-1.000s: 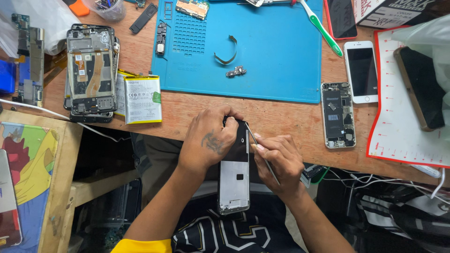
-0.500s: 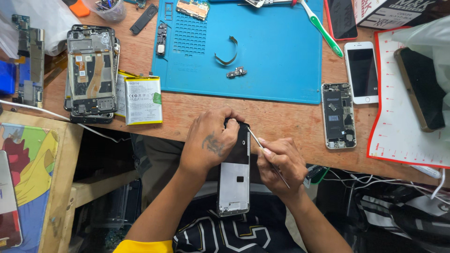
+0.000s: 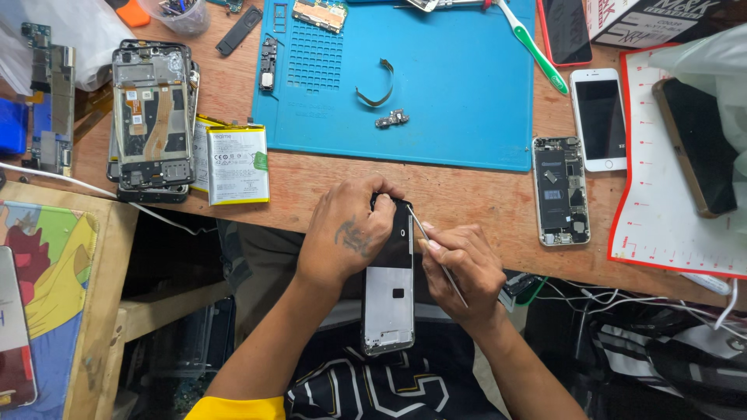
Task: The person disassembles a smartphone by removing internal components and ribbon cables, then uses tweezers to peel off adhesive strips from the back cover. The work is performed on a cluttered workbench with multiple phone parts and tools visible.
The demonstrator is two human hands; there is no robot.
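Note:
An opened phone frame [image 3: 388, 292] with a silver inner plate rests over the wooden table's front edge, above my lap. My left hand [image 3: 348, 229] grips its upper part from the left. My right hand [image 3: 457, 268] pinches thin metal tweezers [image 3: 421, 229], whose tip touches the frame's upper right edge.
A blue work mat [image 3: 459, 117] carries a flex cable [image 3: 379, 84] and a small connector board [image 3: 391, 118]. At left lie a stripped phone chassis [image 3: 150, 117] and a battery [image 3: 236, 162]. To the right are an opened phone [image 3: 560, 189], a white phone [image 3: 599, 118] and a red-edged mat [image 3: 669, 225].
The tweezers' tip has shifted slightly along the frame's upper right edge. Both hands stay in nearly the same place.

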